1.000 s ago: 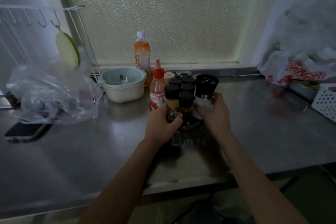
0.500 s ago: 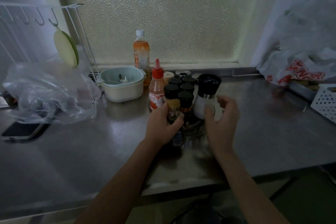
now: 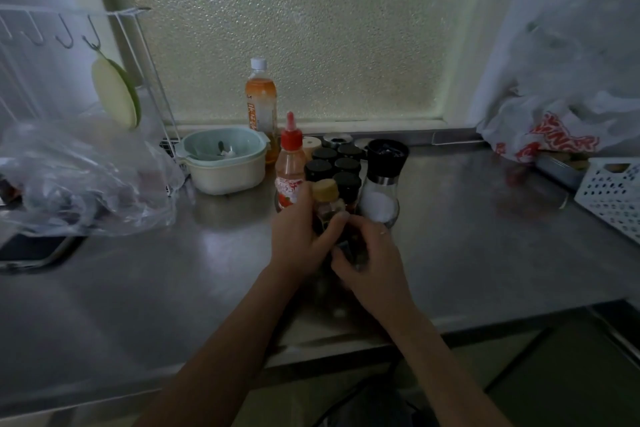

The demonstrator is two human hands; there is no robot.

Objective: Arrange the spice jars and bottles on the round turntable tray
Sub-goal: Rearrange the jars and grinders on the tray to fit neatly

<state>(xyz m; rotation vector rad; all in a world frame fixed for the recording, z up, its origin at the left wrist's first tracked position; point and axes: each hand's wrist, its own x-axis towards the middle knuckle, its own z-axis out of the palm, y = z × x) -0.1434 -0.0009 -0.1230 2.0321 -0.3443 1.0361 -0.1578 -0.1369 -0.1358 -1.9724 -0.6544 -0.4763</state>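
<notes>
My left hand (image 3: 296,236) grips a small tan-capped bottle (image 3: 325,191) at the near edge of the jar cluster. My right hand (image 3: 372,262) closes thumb and fingers on the same bottle's lower end. Behind them stand several black-capped spice jars (image 3: 334,163), a red-capped sauce bottle (image 3: 289,172) on the left and a glass salt grinder (image 3: 381,184) with a black top on the right. The round turntable tray lies under the jars and my hands, almost wholly hidden.
A pale green bowl (image 3: 225,163) and a tall orange drink bottle (image 3: 261,104) stand behind on the left. A clear plastic bag (image 3: 79,177) covers the left counter beside a phone (image 3: 31,250). A white basket (image 3: 613,194) and a shopping bag (image 3: 543,139) sit right.
My right hand let go of the salt grinder and came left and down onto the bottle in my left hand. The left hand kept its grip.
</notes>
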